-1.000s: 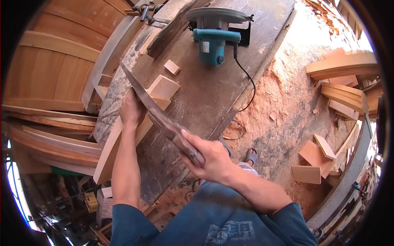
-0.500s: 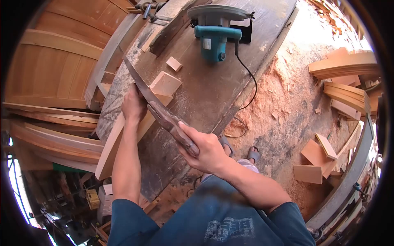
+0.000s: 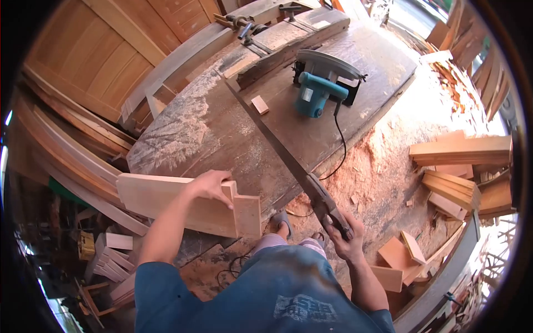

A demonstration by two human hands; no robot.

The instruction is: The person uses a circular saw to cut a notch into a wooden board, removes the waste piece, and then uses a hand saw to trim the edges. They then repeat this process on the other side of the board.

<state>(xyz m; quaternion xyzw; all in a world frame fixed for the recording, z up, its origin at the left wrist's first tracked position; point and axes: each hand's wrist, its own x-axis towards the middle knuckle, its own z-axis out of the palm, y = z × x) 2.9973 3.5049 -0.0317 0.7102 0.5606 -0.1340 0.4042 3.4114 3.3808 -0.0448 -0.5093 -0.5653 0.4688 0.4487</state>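
I see my left hand gripping the top edge of a board, a pale, smooth plank of fresh-cut wood with a square notch sawn out of one corner, so a short step stands up at its near end. The board sits on edge at the near edge of the table, stretching off to the left beyond the tabletop. My right hand is clenched round the dark handle of a handsaw; its long blade runs up and away across the table, well apart from the board, with the tip pointing toward the far side. Counting what lies on the table: one board in hand, one saw, one teal circular saw with its black cord trailing off the table edge, and one small wood block lying just beside the handsaw's blade. Pale sawdust is spread over the table's left part. On the floor to the right, offcuts lie in loose stacks amid reddish shavings; I can't count them exactly.
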